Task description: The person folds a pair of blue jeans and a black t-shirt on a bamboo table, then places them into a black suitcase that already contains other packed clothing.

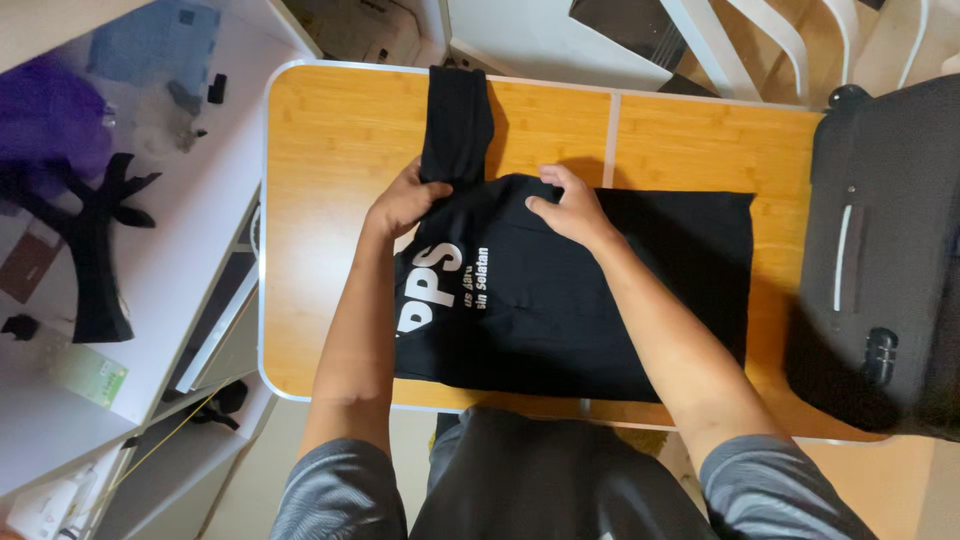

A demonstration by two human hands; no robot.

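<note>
Down on the wooden table (340,140), both hands worked a black T-shirt (560,300) with white lettering on it. The left hand (402,203) had its fingers curled closed around the cloth where a sleeve (456,122) met the body of the shirt, pinching a fold there. That sleeve ran straight away from the fingertips toward the far edge of the table. The right hand (570,208) lay just beside it, fingers bent and spread, pressing down on the top edge of the shirt; whether it gripped any cloth I cannot tell. Below both sets of fingers the shirt spread flat, reaching the near table edge. Well off past the right hand's little finger stood a black suitcase (880,260).
</note>
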